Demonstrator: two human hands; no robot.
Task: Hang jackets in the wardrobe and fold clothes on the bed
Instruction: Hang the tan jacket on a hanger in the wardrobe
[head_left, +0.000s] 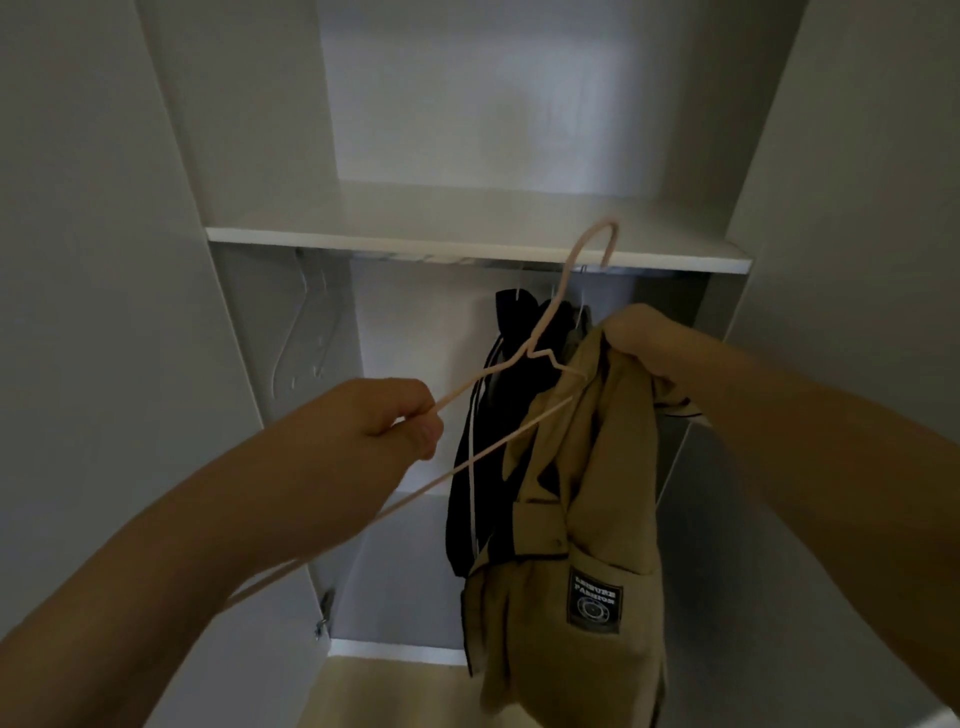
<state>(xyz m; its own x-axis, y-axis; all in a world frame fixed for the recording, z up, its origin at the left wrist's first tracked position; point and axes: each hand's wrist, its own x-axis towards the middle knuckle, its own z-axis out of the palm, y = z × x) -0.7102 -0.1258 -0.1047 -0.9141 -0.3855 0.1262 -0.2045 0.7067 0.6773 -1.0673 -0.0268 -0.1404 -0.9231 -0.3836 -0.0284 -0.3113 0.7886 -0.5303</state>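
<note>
Two hands are raised in front of the open wardrobe (519, 244). The left hand (395, 415) is closed around one arm of a thin pale wire hanger (524, 358), which is pinched between thumb and fingers. The right hand (649, 338) is gripping the bunched collar part of a khaki jacket (587, 519), which hangs down from it. One end of the hanger is already pushed inside the jacket near the collar; the other end is not yet covered, and the hook points up, in front of the shelf edge. Behind the hands, a dark jacket (498, 441) is already hung on the rail (467, 260) under the shelf, and empty clear hangers (306, 332) are seen at the left. The hanging is judged partly done. The bed and the clothes to fold are not in view.
</note>
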